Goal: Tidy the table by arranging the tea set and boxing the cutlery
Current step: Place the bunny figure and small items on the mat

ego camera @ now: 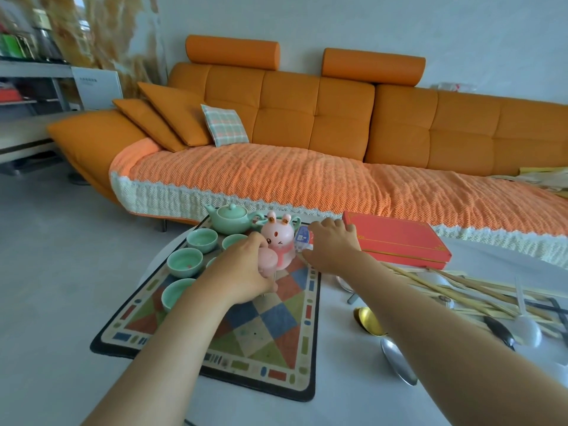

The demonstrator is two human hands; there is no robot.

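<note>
Both arms are out over the white table [347,392]. The left hand [242,272] is curled around a pink piece at the foot of the rabbit figure [278,241], fingers closed on it, right on the patterned mat [264,339]. The right hand [333,244] lies flat, fingers spread and holding nothing, its fingertips touching the near corner of the red box [399,241]. Between that hand and the rabbit sits a small blue-and-white packet [302,236], partly hidden.

On the mat's far edge, the green teapot [229,218] stands upright with its lid on, spout pointing left. Green cups [185,262] are grouped along the mat's left side, near the teapot; one is partly covered by the left wrist. Behind the rabbit a second green vessel shows only its rim.

The red box is closed and sits on the table to the right of the mat, near the sofa [307,124]. In front of it the cutlery lies loose: a scatter of chopsticks [445,287] across the table, a gold spoon [367,321] under the right forearm, a silver spoon [398,361] just beside it, a dark spoon [499,330] and a white spoon [528,329] further right.
</note>
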